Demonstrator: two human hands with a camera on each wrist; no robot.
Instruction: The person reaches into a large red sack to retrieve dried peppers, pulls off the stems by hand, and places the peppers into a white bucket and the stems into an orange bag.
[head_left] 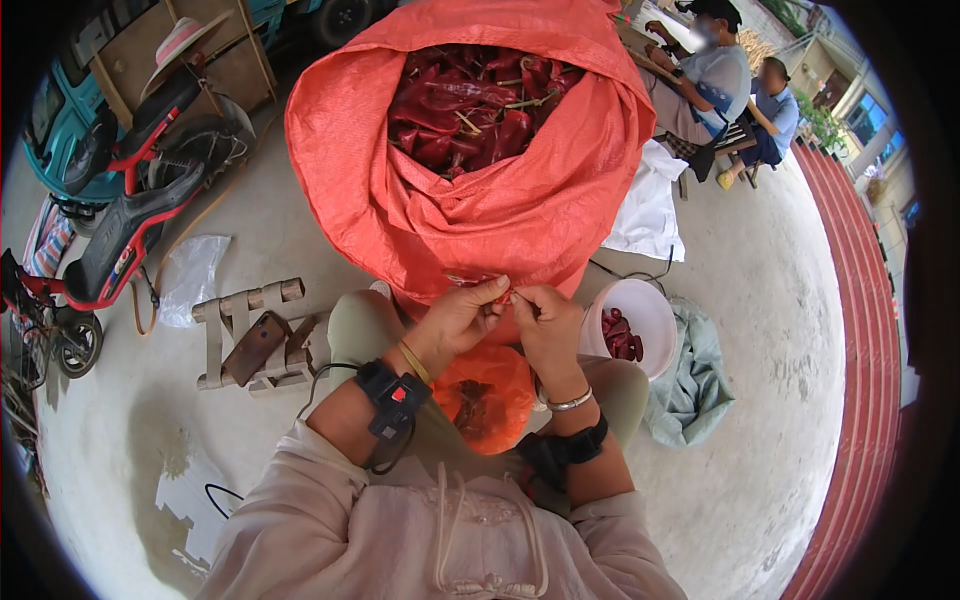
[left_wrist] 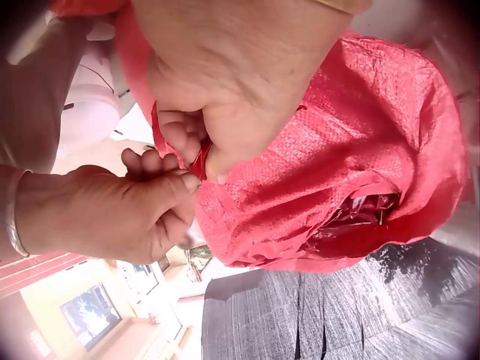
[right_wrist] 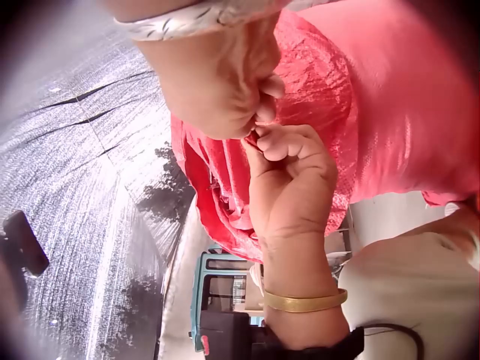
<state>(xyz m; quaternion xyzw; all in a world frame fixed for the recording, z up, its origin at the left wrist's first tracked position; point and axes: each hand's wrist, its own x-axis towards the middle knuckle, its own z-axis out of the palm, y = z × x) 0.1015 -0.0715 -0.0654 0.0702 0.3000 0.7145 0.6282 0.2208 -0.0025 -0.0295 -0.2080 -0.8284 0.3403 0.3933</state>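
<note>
A large red woven sack [head_left: 350, 190] stands open, full of dark red dried peppers [head_left: 455, 100]. Just in front of its near side, my left hand [head_left: 462, 320] and right hand [head_left: 552, 325] meet at the fingertips. Between them they pinch a small red pepper [left_wrist: 200, 159], mostly covered by the fingers. In the right wrist view, only a bit of red pepper [right_wrist: 252, 139] shows between the left hand [right_wrist: 292, 176] and right hand [right_wrist: 214, 86]. An orange plastic bag [head_left: 510, 385] with dark contents lies below the hands, between the legs.
A white bucket [head_left: 655, 325] with several red pieces stands at the right, beside a grey-green sack [head_left: 690, 385]. On the left are a small wooden stool [head_left: 290, 365] with a phone [head_left: 257, 347] on it, a clear plastic bag [head_left: 192, 275] and a red scooter. Two people sit at upper right.
</note>
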